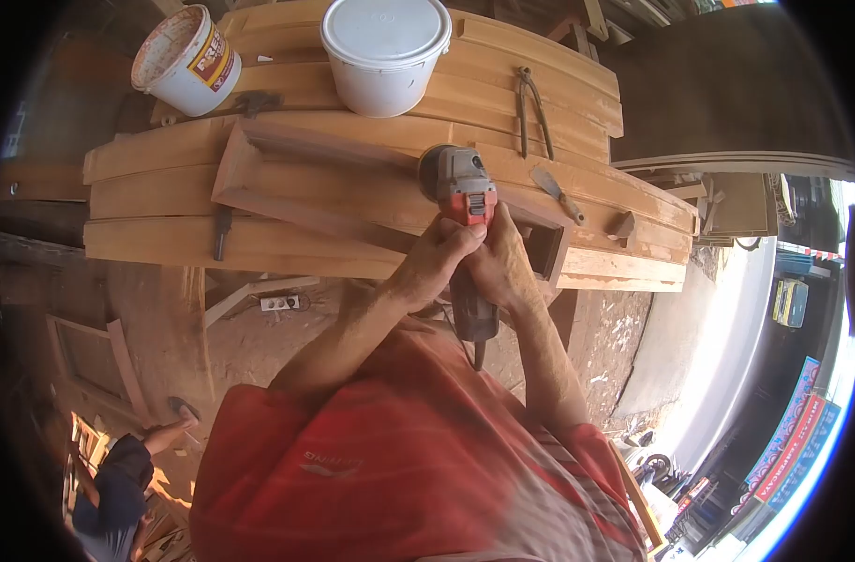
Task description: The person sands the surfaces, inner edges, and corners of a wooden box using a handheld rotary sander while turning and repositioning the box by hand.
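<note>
Both hands are wrapped round a red and grey angle grinder, its head pointing away from me and its cord end toward my shirt. My left hand is closed on the grinder's left side, thumb on top near the switch. My right hand grips the body from the right. The round disc faces left, at the far rail of a long wooden frame; whether it touches is unclear. The frame lies across stacked planks, and my forearms and the grinder hide part of it.
Beyond the frame stand a lidded white bucket and an open bucket. Pincers, a scraper and a hammer lie on the planks. A power strip is on the floor. Another person is at lower left.
</note>
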`<state>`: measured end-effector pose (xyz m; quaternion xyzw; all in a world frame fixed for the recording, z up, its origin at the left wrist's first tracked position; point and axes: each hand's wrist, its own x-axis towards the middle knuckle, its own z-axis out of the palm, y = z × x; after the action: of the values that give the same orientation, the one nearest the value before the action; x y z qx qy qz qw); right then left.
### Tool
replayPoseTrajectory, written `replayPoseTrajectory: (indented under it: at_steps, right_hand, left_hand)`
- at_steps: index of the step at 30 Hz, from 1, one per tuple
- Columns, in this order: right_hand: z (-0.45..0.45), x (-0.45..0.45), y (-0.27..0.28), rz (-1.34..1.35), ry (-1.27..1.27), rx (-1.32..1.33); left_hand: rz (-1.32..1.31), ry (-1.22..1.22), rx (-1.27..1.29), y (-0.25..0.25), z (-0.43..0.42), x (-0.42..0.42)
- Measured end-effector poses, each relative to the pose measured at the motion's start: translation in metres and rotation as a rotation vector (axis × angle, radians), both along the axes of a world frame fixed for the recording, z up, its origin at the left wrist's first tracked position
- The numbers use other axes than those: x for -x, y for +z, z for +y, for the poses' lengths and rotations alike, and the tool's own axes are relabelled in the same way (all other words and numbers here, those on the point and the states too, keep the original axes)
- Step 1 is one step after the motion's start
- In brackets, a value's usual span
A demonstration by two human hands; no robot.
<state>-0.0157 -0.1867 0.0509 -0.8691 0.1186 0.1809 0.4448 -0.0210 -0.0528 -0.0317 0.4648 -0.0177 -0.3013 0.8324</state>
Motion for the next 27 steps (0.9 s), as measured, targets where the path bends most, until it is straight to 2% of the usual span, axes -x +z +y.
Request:
replayPoseTrajectory:
  at_steps: [2, 3, 5, 7, 9, 10, 14, 15, 16, 17, 19, 21, 23, 24, 26, 27]
  right_hand:
    - [0.039, -0.020, -0.001, 0.024, 0.107, 0.001]
    - [0.056, -0.029, -0.004, 0.017, 0.156, -0.017]
    - [0.090, -0.049, -0.004, 0.025, 0.279, -0.006]
    - [0.116, -0.061, -0.007, 0.017, 0.324, -0.085]
    - [0.130, -0.060, -0.012, -0.020, 0.343, -0.120]
    - [0.132, -0.056, -0.014, -0.051, 0.396, -0.161]
    - [0.117, -0.031, -0.013, -0.052, 0.334, -0.248]
    - [0.106, -0.024, -0.009, -0.054, 0.308, -0.240]
    - [0.094, -0.017, -0.002, -0.079, 0.268, -0.241]
    - [0.079, -0.011, 0.005, -0.106, 0.230, -0.243]
    - [0.045, 0.004, 0.018, -0.111, 0.154, -0.188]
    - [0.008, 0.023, 0.026, -0.107, 0.024, -0.123]
    - [-0.027, 0.049, 0.032, -0.144, -0.159, -0.094]
    - [-0.044, 0.064, 0.037, -0.181, -0.268, -0.077]
    - [-0.081, 0.094, 0.038, -0.264, -0.442, -0.086]
    - [-0.101, 0.111, 0.035, -0.297, -0.526, -0.107]
  left_hand:
    - [0.053, 0.104, -0.030, -0.001, 0.040, -0.004]
    - [0.072, 0.153, -0.011, 0.017, 0.060, -0.008]
    - [0.236, 0.286, 0.017, 0.026, 0.090, -0.013]
    - [0.215, 0.311, 0.009, 0.019, 0.123, -0.019]
    - [0.142, 0.475, -0.134, 0.034, 0.131, -0.012]
    - [0.143, 0.433, -0.130, 0.036, 0.136, -0.007]
    - [0.050, 0.423, -0.287, 0.032, 0.136, 0.020]
    - [-0.025, 0.461, -0.341, 0.027, 0.133, 0.028]
    - [-0.174, 0.168, -0.415, 0.021, 0.151, 0.026]
    - [-0.182, 0.149, -0.409, 0.016, 0.153, 0.031]
    - [-0.332, -0.079, -0.487, 0.054, 0.132, 0.029]
    - [-0.343, -0.085, -0.467, 0.059, 0.112, 0.034]
    - [-0.475, -0.005, -0.856, 0.057, 0.090, 0.037]
    - [-0.493, -0.020, -0.861, 0.053, 0.079, 0.036]
    - [-0.876, -0.079, -1.109, 0.045, 0.051, 0.029]
    - [-0.903, -0.097, -1.114, 0.043, 0.034, 0.026]
